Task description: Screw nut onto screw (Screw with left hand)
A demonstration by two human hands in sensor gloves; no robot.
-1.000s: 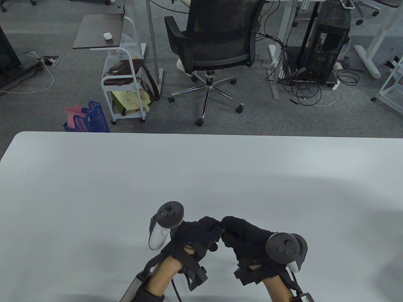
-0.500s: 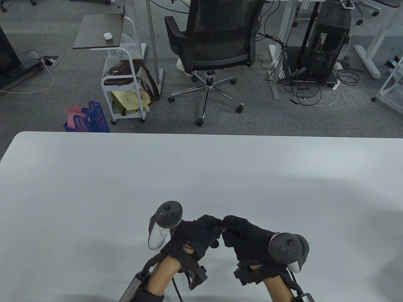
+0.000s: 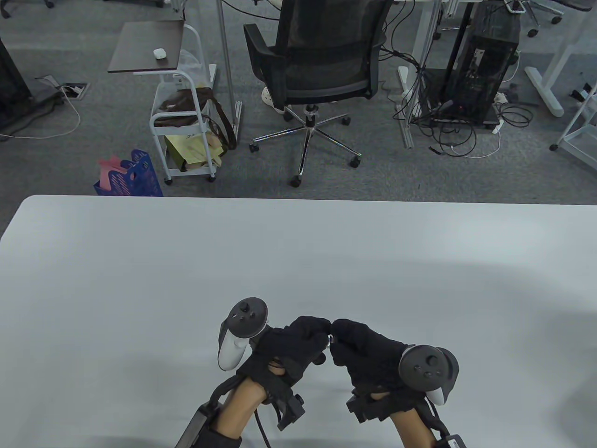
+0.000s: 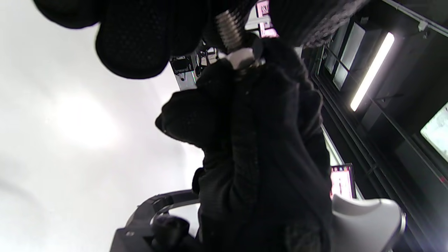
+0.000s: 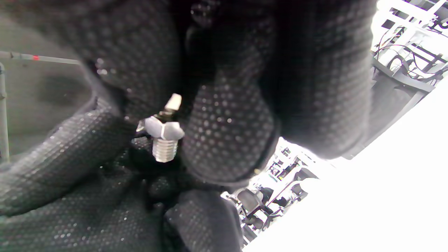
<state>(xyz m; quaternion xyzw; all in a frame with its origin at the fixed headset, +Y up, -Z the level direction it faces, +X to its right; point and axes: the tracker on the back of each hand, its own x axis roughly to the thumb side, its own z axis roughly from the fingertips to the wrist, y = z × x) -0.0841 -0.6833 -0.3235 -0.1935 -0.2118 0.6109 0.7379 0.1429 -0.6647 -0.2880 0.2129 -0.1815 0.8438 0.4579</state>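
Both gloved hands meet fingertip to fingertip low over the white table [image 3: 186, 261], near its front edge. A silver screw [image 3: 329, 339] glints between them. In the left wrist view the threaded shaft [image 4: 228, 24] comes out of my left hand's fingers [image 4: 129, 45], and a hex nut [image 4: 238, 57] sits on it against my right hand [image 4: 259, 140]. In the right wrist view the nut [image 5: 162, 127] sits on the thread [image 5: 164, 150], pinched by my right fingers [image 5: 227, 133], above my left glove [image 5: 70, 175]. My left hand [image 3: 322, 333] pinches the screw and my right hand [image 3: 336, 337] pinches the nut.
Beyond the table's far edge stand a black office chair [image 3: 317, 60], a white cart [image 3: 182, 121] with bags, and a blue basket [image 3: 133, 177] on the floor.
My left hand has turned slightly, and its tracker has shifted a little up and left. The silver screw now shows between the fingertips. My right hand has barely moved.
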